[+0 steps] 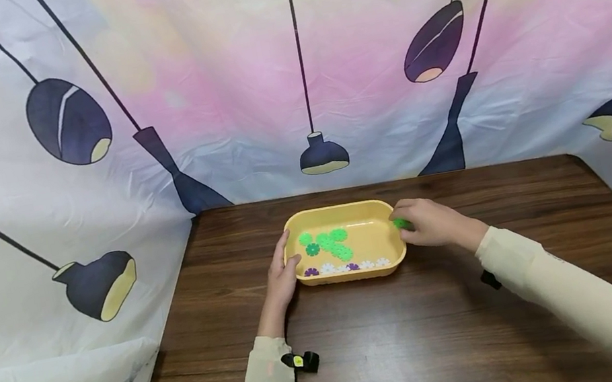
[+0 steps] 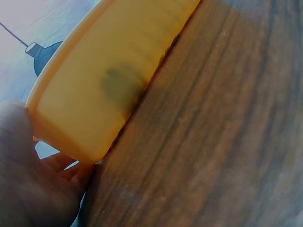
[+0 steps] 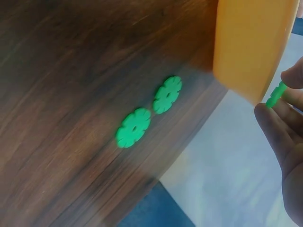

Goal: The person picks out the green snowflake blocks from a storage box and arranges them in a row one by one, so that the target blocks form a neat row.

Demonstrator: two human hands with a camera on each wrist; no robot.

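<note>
Toward the far edge of the brown table (image 1: 372, 357), a yellow tray (image 1: 375, 233) sits with flower-shaped discs inside it. At the tray's left end, the left hand (image 1: 283, 275) grips it with the thumb over the rim; its other fingers are partly hidden by the outer wall. At the right end, the right hand (image 1: 425, 222) pinches a green disc (image 1: 403, 224) between thumb and fingers. The hand covers much of that disc in the head view; the right wrist view shows it edge-on, with the hand cut off. Whether the disc touches the rim is hard to tell. Two loose green discs (image 3: 134, 127) lie flat on the table, right of the tray, out of sight in the head view. Through the tray's cloudy wall, the left wrist view shows only a dark blur (image 2: 123, 87).

A yellow spot on the black strap (image 1: 310, 361) at the left wrist bears a mark too small to read.

Light green discs (image 1: 327, 242) overlap left of the tray's middle, beside a dark green disc (image 1: 313, 249). White and purple discs (image 1: 328, 268) line the near wall. Dark streaks of grain cross the table; behind it hangs creased cloth (image 1: 237, 80) printed with lamps (image 1: 323, 154).
</note>
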